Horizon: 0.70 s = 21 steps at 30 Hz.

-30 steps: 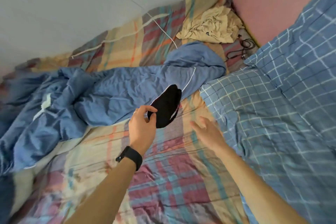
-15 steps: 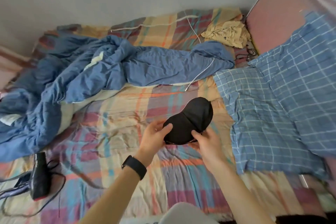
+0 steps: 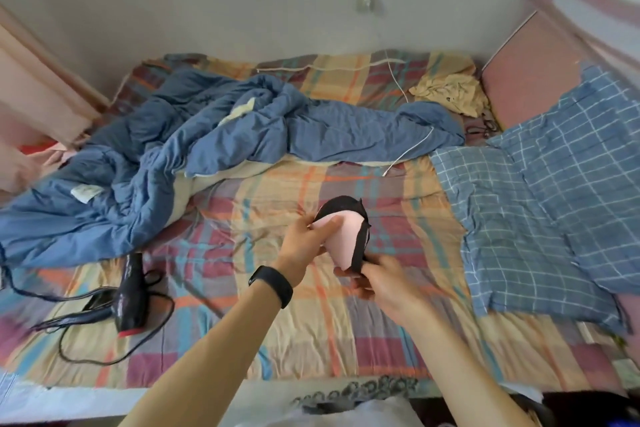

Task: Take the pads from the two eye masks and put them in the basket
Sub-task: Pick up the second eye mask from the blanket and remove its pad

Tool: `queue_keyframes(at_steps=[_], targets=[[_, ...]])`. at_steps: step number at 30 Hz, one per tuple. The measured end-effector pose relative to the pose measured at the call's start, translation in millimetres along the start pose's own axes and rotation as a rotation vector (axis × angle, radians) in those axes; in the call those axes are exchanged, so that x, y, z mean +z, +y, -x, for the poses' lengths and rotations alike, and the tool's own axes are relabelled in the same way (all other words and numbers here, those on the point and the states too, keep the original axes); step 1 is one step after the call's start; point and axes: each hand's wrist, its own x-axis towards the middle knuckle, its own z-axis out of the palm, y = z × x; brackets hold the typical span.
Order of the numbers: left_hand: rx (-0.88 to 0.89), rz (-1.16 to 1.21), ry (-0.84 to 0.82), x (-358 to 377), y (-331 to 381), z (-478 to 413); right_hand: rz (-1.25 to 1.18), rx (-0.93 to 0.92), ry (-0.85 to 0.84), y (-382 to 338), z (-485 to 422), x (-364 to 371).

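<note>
Head view: we see the mask (image 3: 360, 236) held in the air over the middle of the bed (image 3: 346, 329), closer to its near edge than to the wall side, touching nothing but the hands. The left hand (image 3: 304, 246) pinches the pink pad (image 3: 341, 239) at its upper left, thumb on the pad's face. The right hand (image 3: 381, 284) is closed on the mask's black fabric at the lower end. The pad is partly out: black shell curls over its top and runs as a strip down its right side. The pad's long axis runs from upper left to lower right, its narrow tip pointing down toward the right hand, its broad end toward the far side of the bed. We judge the pull is under way and this pad not yet free. Risks: the black strip may catch the pad's edge and fold it if the left hand tugs across rather than along the long axis; the thin pinch could slip. No basket or second mask shows here, so the drop spot needs finding. A dryer (image 3: 130, 291) with a loose cord lies near the bed's left edge, well apart.
</note>
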Motion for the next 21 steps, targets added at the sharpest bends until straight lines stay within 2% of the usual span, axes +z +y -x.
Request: queue_keyframes(at_steps=[3, 7, 10, 13, 18, 21], targets=[[0.091, -0.07, 0.154, -19, 7, 4, -0.138, 0.025, 0.072, -3, 3, 7], [0.243, -0.227, 0.292, -46, 21, 10, -0.667, 0.023, 0.109, -10, 8, 1], [0.318, -0.378, 0.32, -58, 29, 13, -0.875, -0.049, 0.072, -19, 9, -9], [0.316, -0.444, 0.239, -64, 30, 12, -0.973, -0.076, 0.031, -23, 7, -15], [0.15, -0.312, -0.015, -70, 39, 13, -1.027, -0.104, -0.003, -30, 8, -18], [0.155, -0.337, -0.056, -72, 39, 12, -1.079, -0.102, -0.023, -32, 9, -23]])
